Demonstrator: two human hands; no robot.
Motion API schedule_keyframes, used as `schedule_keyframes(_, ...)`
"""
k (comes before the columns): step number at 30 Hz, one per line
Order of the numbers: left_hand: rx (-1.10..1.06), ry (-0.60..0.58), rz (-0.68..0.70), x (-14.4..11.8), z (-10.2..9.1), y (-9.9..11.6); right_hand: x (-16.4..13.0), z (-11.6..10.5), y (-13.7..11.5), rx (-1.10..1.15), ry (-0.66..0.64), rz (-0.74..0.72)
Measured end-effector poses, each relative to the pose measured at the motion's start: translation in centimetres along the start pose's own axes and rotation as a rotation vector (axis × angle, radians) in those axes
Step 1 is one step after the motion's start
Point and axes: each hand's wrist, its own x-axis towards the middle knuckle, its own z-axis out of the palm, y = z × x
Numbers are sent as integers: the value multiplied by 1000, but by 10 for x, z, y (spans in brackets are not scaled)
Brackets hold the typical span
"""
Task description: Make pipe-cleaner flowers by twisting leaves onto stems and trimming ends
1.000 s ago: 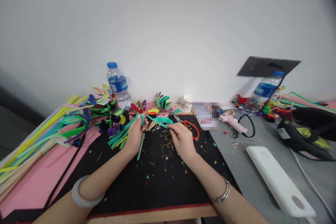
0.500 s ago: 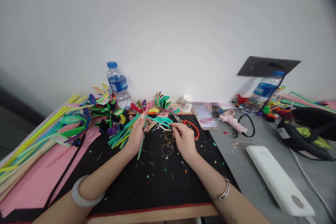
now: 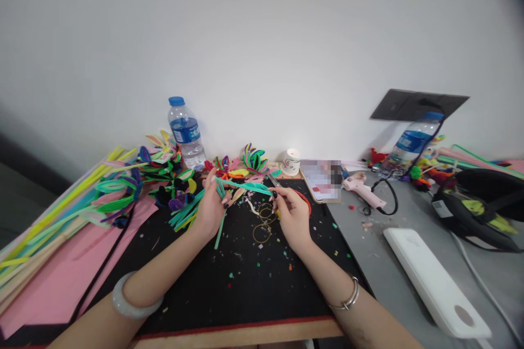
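Strip of fuzzy teal pipe cleaner (image 3: 244, 185) spans the gap between the hands, above the black fabric mat (image 3: 254, 294). The right hand (image 3: 291, 215) pinches one end between thumb and fingertips; the left hand (image 3: 210, 212) is at the other, fingers raised, though its curled fingers hide whether it grips firmly. The hands are apart, joined only by the strip. It looks very light, soft outside and probably wire-cored, so it should bend easily, keep its kinks and hardly slip; a fingertip pinch near either end seems the best hold, since squeezing could flatten the pile. Just beside the left hand lies a bundle of thin teal and yellow fuzzy stems (image 3: 186, 217). Near the right hand are round tan elastic bands (image 3: 262, 233) and orange-handled metal scissors (image 3: 308, 204), partly covered. Farther back stands a white paper cup (image 3: 291, 163), with a pink plastic glue gun (image 3: 365, 191) to its right.
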Motion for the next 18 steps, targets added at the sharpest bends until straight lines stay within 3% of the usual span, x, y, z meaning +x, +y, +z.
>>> schedule_keyframes(6, -46, -47, -119, 4, 0, 5, -2, 2, -1, -40, -58, -31)
schedule_keyframes(11, 29, -110, -115, 1, -2, 2, -1, 0, -1, -21, -9, 2)
schedule_keyframes(18, 50, -79, -83, 1, -3, 2, 0, 0, 1, -16, -5, 5)
